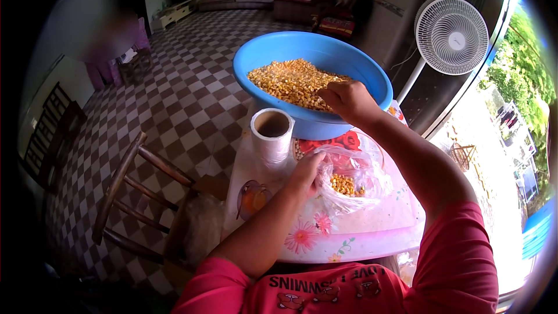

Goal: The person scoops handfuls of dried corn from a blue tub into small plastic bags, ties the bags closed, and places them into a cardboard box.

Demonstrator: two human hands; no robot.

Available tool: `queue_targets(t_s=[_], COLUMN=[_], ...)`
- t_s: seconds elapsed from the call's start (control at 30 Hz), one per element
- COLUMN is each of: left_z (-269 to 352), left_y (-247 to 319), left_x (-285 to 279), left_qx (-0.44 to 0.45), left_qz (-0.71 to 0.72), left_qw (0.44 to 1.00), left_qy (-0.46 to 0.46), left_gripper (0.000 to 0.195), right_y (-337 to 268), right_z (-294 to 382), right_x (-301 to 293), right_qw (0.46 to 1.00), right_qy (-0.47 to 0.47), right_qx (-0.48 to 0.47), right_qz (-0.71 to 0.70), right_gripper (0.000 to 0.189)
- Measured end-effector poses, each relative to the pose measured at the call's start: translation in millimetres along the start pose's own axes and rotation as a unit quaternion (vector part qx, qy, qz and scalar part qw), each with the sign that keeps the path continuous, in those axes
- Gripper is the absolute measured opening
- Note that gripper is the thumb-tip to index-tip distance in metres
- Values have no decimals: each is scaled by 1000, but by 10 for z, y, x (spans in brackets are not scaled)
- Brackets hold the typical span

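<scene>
My left hand grips the left rim of a clear plastic bag on the table. Inside the bag's mouth lies a small heap of yellow corn kernels. My right hand is at the near right rim of a blue plastic basin, its fingers curled down at the loose corn kernels. Those fingertips are hidden, so whether they hold kernels does not show. A white roll of plastic bags stands upright left of the basin.
A flower-patterned tablecloth covers the table. To the left is a wooden chair on a checkered tile floor. A white fan stands at right beside a bright doorway. A blurred person is at far left.
</scene>
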State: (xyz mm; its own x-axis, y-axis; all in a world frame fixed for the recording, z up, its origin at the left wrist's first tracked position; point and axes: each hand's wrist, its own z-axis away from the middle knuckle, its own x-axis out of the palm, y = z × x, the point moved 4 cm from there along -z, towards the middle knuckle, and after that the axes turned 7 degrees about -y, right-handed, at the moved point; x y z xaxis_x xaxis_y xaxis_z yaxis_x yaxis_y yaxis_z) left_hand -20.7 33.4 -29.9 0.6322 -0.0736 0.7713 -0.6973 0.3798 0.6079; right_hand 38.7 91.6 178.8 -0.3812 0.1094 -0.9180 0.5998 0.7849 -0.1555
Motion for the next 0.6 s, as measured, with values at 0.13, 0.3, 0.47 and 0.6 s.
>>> queue_targets(t_s=[0.13,0.3,0.47,0.6], left_z=[44,-46,63,56], left_y=[28,-25,25,24], left_x=[40,34,110,37], left_qx=[20,51,36,17], left_qz=[20,16,14,4], left_qw=[1000,998,999,1000], left_qy=[-1,-37,-4,8], left_gripper=[16,14,13,15], right_y=[-256,-259,-206,-31], right_z=[299,886,945,498], right_x=[-158,322,294,-167], right_qw=[997,983,970,998], right_qy=[6,-82,-78,32], right_qx=[-20,-137,-197,-20], right_qz=[-75,94,115,-41], right_gripper=[22,16,15,18])
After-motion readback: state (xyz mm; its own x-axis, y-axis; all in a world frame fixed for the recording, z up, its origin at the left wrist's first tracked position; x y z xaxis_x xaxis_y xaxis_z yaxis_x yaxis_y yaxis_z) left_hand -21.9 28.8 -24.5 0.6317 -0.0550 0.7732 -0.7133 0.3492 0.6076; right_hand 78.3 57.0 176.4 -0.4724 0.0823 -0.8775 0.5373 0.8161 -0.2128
